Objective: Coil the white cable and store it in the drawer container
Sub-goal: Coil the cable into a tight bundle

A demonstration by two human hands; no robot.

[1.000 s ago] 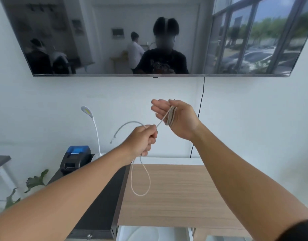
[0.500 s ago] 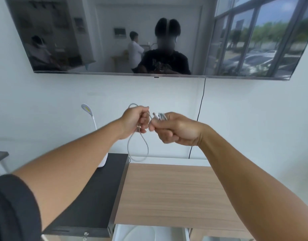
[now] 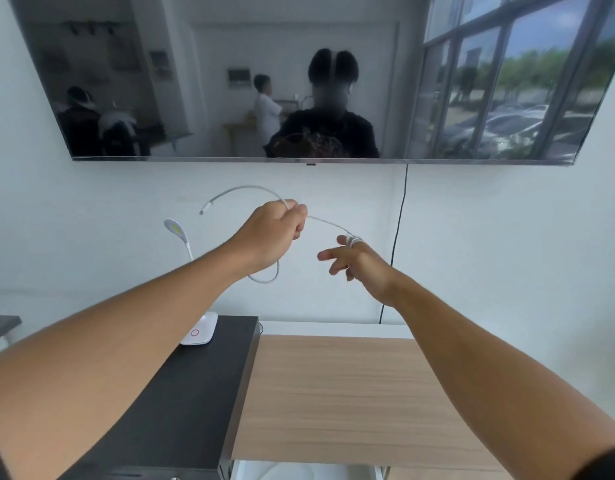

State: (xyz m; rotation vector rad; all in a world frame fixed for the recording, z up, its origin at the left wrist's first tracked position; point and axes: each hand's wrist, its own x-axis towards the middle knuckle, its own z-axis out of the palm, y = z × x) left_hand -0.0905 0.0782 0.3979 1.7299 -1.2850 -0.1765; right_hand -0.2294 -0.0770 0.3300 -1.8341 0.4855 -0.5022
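Both hands are raised in front of the wall. My left hand (image 3: 275, 233) is closed in a fist on the white cable (image 3: 328, 223). The cable's free end arcs up and left from the fist to its plug, and a short loop hangs below the hand. From the fist the cable runs right to my right hand (image 3: 356, 261), where several turns are wound around the fingers. The right fingers are spread. An open white drawer (image 3: 299, 471) shows at the bottom edge, under the wooden top.
A wooden cabinet top (image 3: 351, 393) lies below my arms, beside a black cabinet (image 3: 195, 403) carrying a white desk lamp (image 3: 198, 330). A wall-mounted screen (image 3: 299, 81) hangs above, with a black cord (image 3: 398, 237) running down the wall behind my right hand.
My hands, together half a second ago, have moved apart. The left hand rose and pulled the cable taut to the left. The hanging loop below is shorter than a second ago.
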